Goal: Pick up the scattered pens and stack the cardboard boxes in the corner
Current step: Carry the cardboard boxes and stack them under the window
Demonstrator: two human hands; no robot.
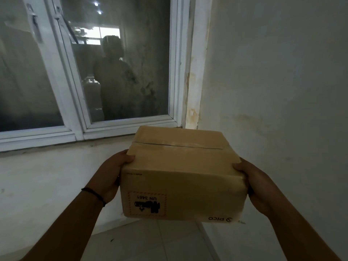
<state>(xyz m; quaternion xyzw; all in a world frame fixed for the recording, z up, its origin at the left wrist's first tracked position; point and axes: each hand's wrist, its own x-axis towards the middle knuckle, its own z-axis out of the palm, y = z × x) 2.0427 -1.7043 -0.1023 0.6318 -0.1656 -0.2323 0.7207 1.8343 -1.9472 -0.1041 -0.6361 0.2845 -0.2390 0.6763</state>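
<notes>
A closed tan cardboard box (180,174) hangs in the air in front of me, above the floor near the room's corner. Its near face carries an upside-down "UN 3481" label and a "PICO" mark. My left hand (111,174) grips the box's left side, thumb on the top edge. My right hand (256,183) grips the right side the same way. A dark band circles my left wrist. No pens are in view, and no other box.
A white-framed window (175,72) with a sill fills the upper left; its glass reflects a person. A stained white wall (273,81) stands on the right and meets the window wall in a corner. Pale floor tiles (150,240) lie below.
</notes>
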